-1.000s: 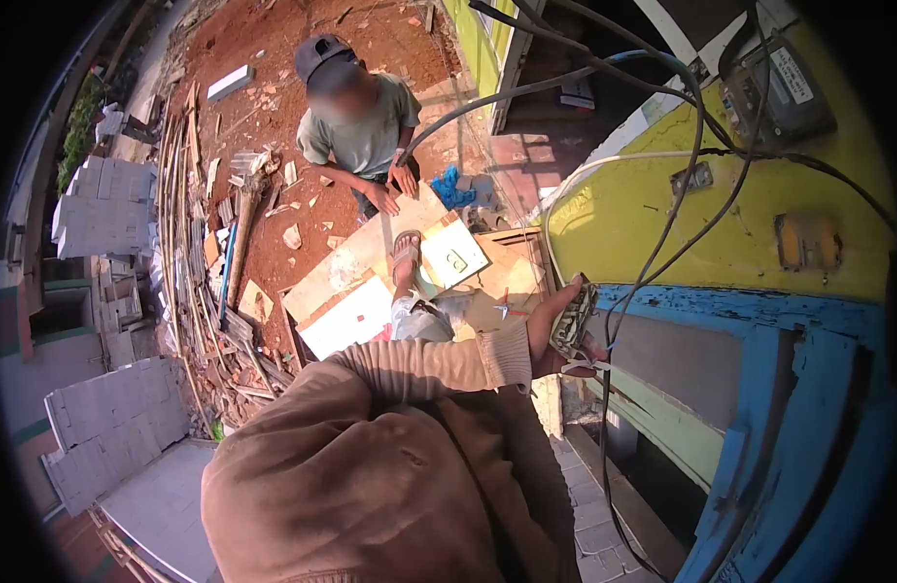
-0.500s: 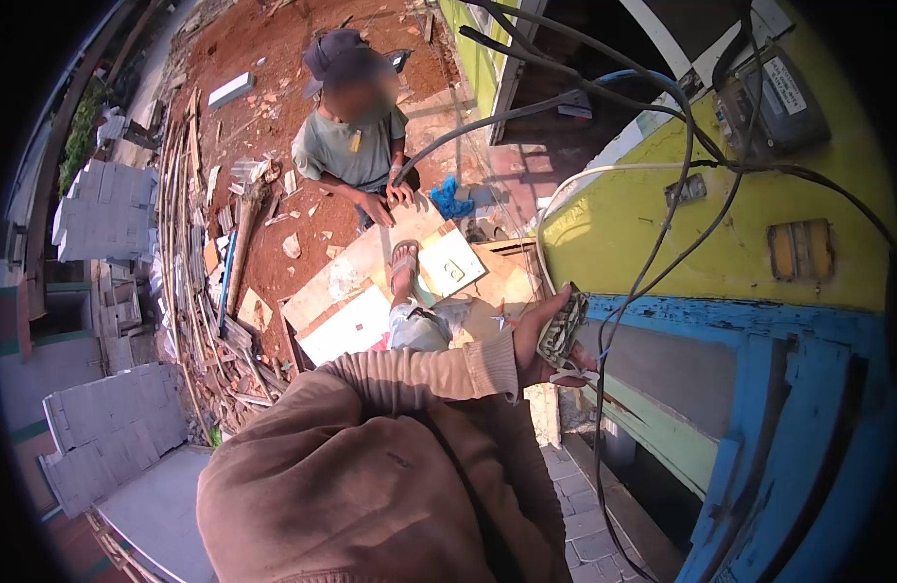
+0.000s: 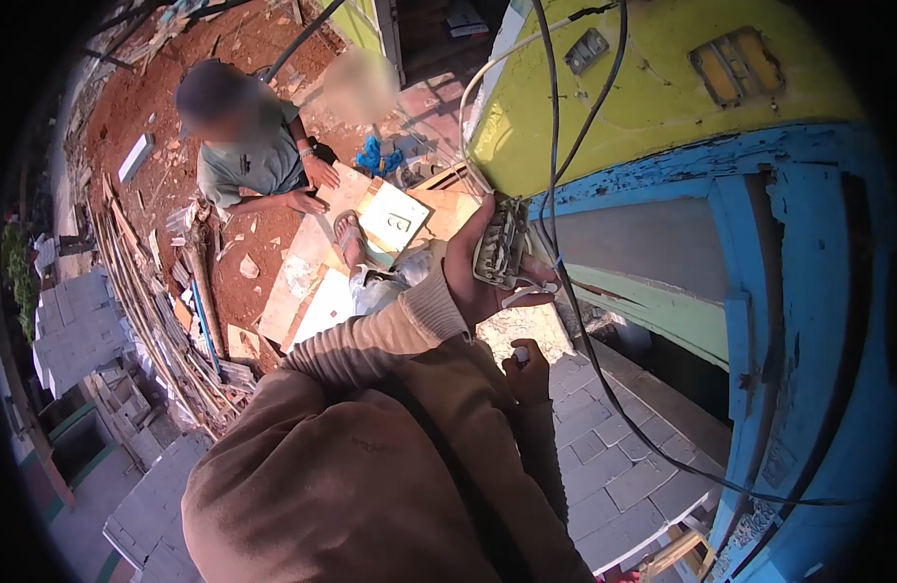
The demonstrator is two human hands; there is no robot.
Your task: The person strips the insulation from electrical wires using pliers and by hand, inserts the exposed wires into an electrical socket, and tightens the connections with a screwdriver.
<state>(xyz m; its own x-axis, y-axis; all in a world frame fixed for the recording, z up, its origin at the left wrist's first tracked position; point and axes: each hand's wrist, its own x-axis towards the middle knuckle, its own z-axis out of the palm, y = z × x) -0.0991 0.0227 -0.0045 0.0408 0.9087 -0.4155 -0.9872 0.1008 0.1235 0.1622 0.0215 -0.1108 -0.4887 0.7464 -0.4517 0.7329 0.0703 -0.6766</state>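
Note:
My left hand (image 3: 467,282) reaches out to the right, its fingers closed around a rectangular electrical fitting (image 3: 502,245) with its uneven, compartmented side showing. A slim pale thing (image 3: 529,294) lies along the fingers below it; I cannot make out its kind. Lower down, close to my body, my right hand (image 3: 530,374) is curled closed. Something small and whitish shows at its fingertips, too little of it to name. Black cables (image 3: 555,126) hang just right of the fitting.
A person (image 3: 249,155) in a grey-green shirt leans with both hands at a wooden board (image 3: 298,277). My sandalled foot (image 3: 349,239) is on it, beside a white panel (image 3: 395,219). Right are a yellow-green wall (image 3: 653,107) and blue frame (image 3: 808,291). Grey paving (image 3: 604,457) lies below.
My view has turned and shifted rightward. My right hand has come into sight, and the fitting in my left hand shows more fully. The other person's hands have shifted on the board.

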